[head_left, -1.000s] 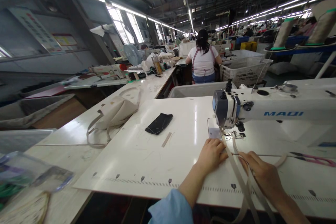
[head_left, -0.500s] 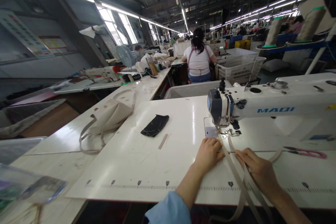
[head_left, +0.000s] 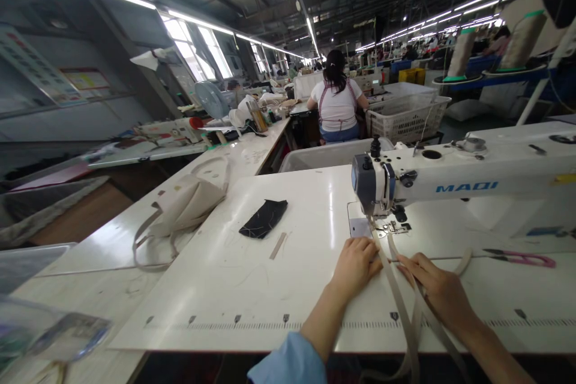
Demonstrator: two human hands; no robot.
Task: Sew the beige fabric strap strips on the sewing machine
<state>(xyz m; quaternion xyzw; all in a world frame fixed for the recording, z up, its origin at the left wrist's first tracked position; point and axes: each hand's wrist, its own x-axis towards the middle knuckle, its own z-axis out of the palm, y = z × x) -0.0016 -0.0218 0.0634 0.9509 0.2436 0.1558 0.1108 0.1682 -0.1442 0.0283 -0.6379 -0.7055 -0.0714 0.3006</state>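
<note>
Beige strips [head_left: 398,294] run from under the needle area of a white sewing machine [head_left: 468,171] down over the table's front edge. My left hand [head_left: 357,261] lies just in front of the needle, its curled fingers at the left side of the strip. Further right, my right hand [head_left: 434,285] pinches a second length of beige strip between thumb and fingers. Its loose end curves out on the right, behind the hand. Pink-handled scissors [head_left: 524,258] lie to the right of that end.
A dark fabric piece [head_left: 264,218] and a short beige strip [head_left: 278,246] lie left of the hands. A beige strapped item [head_left: 186,204] rests farther left. Ahead, a person [head_left: 337,102] sits beside a white basket [head_left: 405,117]. Thread cones [head_left: 461,55] stand at right.
The whole view has shifted slightly. Both hands keep nearly the same places at the strips, and the long strip in front of the needle bends a little differently.
</note>
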